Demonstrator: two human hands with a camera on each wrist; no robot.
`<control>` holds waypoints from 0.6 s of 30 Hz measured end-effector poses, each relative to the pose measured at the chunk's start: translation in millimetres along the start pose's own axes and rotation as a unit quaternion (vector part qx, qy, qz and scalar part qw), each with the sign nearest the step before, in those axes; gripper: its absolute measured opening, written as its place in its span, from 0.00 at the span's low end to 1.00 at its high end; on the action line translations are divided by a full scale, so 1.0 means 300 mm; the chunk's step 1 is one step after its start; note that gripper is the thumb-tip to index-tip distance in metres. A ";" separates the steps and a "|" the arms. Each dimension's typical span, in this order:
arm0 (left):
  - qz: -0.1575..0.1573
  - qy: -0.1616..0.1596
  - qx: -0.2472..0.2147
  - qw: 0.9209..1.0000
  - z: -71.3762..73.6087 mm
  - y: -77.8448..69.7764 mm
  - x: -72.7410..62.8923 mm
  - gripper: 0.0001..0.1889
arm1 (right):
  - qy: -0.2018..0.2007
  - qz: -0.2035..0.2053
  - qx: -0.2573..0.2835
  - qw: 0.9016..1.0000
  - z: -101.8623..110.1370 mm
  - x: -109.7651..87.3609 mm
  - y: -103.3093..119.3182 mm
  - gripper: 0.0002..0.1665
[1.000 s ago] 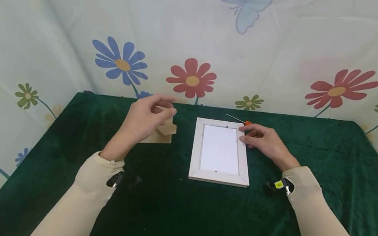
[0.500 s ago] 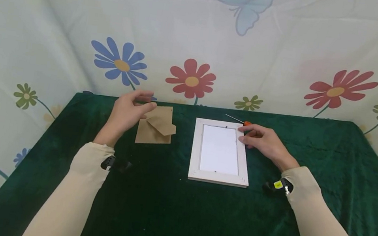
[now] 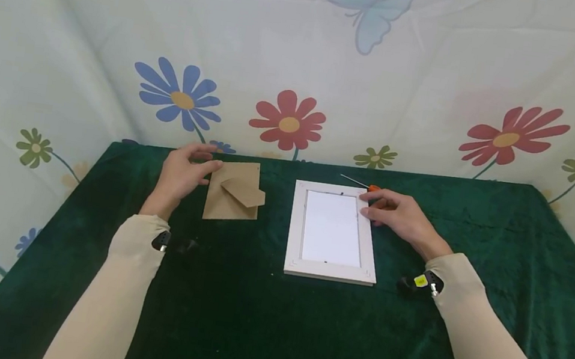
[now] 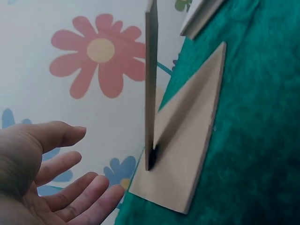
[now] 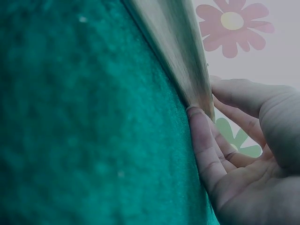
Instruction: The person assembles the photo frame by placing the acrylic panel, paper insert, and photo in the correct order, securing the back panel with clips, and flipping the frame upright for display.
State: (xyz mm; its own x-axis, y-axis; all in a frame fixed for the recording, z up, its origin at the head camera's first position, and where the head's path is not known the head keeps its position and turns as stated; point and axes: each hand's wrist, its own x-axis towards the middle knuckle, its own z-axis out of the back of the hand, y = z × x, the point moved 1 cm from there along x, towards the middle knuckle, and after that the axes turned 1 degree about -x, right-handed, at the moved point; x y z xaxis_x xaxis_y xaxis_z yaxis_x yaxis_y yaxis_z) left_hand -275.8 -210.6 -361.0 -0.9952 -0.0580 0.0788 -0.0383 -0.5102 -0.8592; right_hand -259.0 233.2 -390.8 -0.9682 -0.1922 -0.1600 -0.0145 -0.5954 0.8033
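Note:
A white picture frame [image 3: 330,272] lies on the green cloth, with a white sheet [image 3: 332,228] showing inside its opening. At its upper right edge my right hand [image 3: 402,216] grips the border; in the right wrist view the thumb is on top and fingertips [image 5: 201,133] are at the lower edge. To the left lies a brown backing board [image 3: 214,209] with its stand leg [image 3: 244,193] sticking up. My left hand [image 3: 179,174] is beside the board's upper left edge, fingers loosely bent. The left wrist view has that hand apart from the board, holding nothing.
Behind the frame's upper right corner lies a screwdriver with an orange handle [image 3: 373,188] and a thin metal shaft, partly hidden by the right hand. The green cloth [image 3: 246,326] covers the table, and a flowered curtain [image 3: 262,37] hangs along its back edge.
My left hand has moved left from over the backing board to its left edge, then slightly lower, uncovering the board and its leg. My right hand stays at the picture frame.

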 end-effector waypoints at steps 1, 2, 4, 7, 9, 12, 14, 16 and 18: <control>0.003 -0.001 0.001 1.000 0.000 0.004 0.002 0.28 | 0.000 -0.001 0.001 1.000 0.000 0.001 -0.001 0.30; 0.006 0.000 0.002 1.000 0.000 0.009 0.004 0.28 | 0.000 -0.001 0.001 1.000 0.000 0.001 -0.002 0.30; 0.008 0.001 0.002 1.000 0.000 0.017 0.008 0.28 | 0.000 -0.001 0.002 1.000 -0.001 0.002 -0.001 0.30; 0.013 0.004 0.008 1.000 0.000 0.030 0.013 0.28 | 0.000 -0.001 0.003 1.000 -0.001 0.002 -0.001 0.30; 0.020 0.005 0.011 1.000 0.000 0.040 0.016 0.27 | 0.000 0.000 0.002 1.000 -0.001 0.002 -0.001 0.31; 0.034 0.009 0.020 0.999 -0.005 0.054 0.019 0.27 | 0.001 0.004 0.000 1.000 0.001 0.003 -0.003 0.31; 0.043 0.015 0.029 0.999 -0.010 0.061 0.019 0.27 | 0.001 0.006 -0.001 1.000 0.002 0.003 -0.005 0.31; 0.047 0.022 0.043 0.998 -0.017 0.065 0.017 0.27 | 0.001 0.008 -0.002 1.000 0.002 0.003 -0.006 0.31; 0.048 0.028 0.059 0.997 -0.023 0.069 0.016 0.27 | 0.001 0.008 -0.003 1.000 0.001 0.003 -0.007 0.31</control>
State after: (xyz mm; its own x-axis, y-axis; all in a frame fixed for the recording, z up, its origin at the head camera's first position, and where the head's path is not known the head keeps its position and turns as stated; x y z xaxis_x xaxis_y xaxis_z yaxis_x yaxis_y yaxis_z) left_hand -282.0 -215.5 -382.1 -0.9974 -0.0656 -0.0309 0.0643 -0.6029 -0.7952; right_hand -260.0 234.6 -392.4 -0.9678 -0.2032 -0.1485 0.0020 -0.5962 0.8029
